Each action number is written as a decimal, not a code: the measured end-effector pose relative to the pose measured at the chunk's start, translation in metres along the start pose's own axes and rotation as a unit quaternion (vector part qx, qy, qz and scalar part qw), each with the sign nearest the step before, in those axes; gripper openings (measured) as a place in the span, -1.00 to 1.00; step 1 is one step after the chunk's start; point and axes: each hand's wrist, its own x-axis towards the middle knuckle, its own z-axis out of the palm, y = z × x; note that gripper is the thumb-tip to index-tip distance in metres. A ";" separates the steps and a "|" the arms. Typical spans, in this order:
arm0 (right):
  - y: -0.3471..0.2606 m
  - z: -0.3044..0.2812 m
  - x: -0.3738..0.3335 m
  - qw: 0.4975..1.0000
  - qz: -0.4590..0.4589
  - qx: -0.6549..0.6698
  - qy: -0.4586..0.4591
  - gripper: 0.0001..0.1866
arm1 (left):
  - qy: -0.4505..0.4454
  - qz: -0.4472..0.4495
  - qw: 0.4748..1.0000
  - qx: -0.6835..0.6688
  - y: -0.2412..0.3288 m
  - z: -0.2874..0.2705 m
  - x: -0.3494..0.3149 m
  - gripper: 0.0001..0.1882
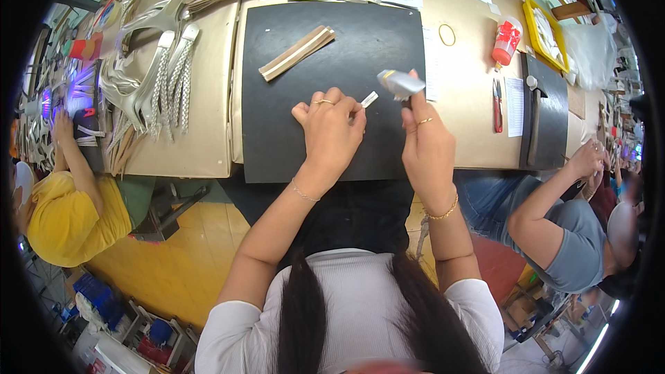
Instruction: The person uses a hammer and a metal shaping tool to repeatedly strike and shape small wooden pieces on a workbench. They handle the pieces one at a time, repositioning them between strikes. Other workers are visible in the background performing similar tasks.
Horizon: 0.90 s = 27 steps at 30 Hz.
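1 small pale strip (370, 100) pokes out from my left hand (330, 130), its fingers curled and pinching it over the black mat (277, 138). My right hand (428, 152) is closed round a blurred, silver-headed tool (402, 84), just to the strip's right. Brown-and-cream strips (298, 53) lie farther up the mat; a red-handled cutter (497, 118) rests on the table (464, 128).

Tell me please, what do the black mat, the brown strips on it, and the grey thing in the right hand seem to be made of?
Black mat: perhaps rubber or plastic; matte, evenly dark surface.
Brown strips: possibly leather or card; flat, dull, with pale bands.
Grey thing in the right hand: maybe metal, given its silvery sheen; blur leaves doubt.
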 end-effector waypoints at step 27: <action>-0.020 -0.004 -0.010 0.986 -0.009 -0.063 -0.153 -0.41 | -0.032 -0.033 0.999 0.005 -0.002 -0.013 -0.006 -0.93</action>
